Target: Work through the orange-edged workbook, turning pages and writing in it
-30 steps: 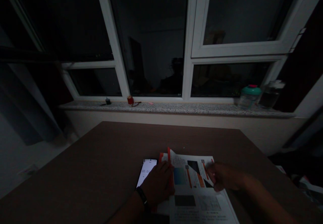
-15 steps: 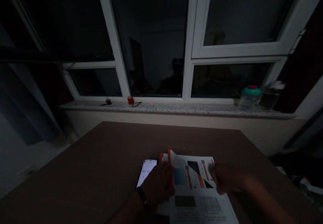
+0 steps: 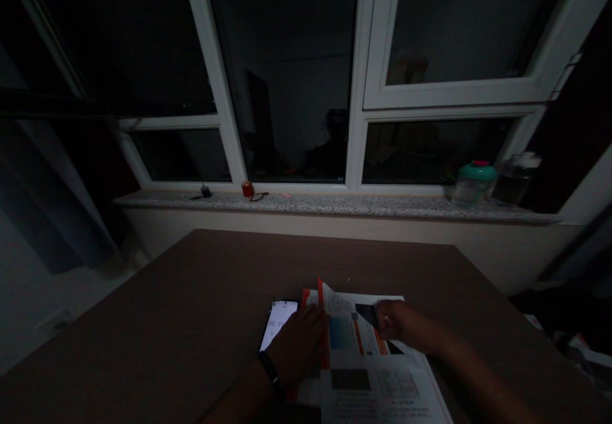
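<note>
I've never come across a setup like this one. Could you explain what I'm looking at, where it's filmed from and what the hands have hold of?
There is no robot here: these are a person's two bare hands, seen from one camera worn on their head, looking forward and down.

On the brown table lie printed pages with red edges and a phone with its screen lit. The left hand, with a dark band at the wrist, rests at the red edge beside the phone, partly covering it. The right hand is curled at the printed page; whether it grips anything is too dark to tell.

Behind stands a windowsill with a green-lidded container on it.
</note>
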`<state>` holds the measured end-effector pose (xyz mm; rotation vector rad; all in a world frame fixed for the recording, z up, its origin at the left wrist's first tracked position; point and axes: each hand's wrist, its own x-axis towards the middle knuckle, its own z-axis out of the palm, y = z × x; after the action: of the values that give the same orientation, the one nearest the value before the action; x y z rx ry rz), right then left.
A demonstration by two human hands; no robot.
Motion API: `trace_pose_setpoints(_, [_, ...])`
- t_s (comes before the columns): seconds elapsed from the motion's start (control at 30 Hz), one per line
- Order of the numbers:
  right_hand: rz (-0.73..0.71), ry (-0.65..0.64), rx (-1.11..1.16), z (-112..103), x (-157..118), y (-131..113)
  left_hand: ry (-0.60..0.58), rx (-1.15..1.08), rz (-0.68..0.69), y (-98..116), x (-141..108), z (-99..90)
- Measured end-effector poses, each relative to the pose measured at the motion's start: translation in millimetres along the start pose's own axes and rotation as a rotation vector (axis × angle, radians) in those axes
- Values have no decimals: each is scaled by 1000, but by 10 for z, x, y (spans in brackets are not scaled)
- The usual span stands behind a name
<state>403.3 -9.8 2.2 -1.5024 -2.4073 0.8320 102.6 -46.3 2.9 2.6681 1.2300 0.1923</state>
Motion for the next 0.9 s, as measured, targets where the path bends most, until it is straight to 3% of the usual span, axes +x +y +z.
trace_pose_setpoints(0.4, [31, 198, -93, 210, 231, -122, -38, -7, -40, 14, -2, -13])
trace_pose_setpoints(0.9, [-41, 68, -15, 171, 92, -190, 57, -29, -33, 30, 17, 6])
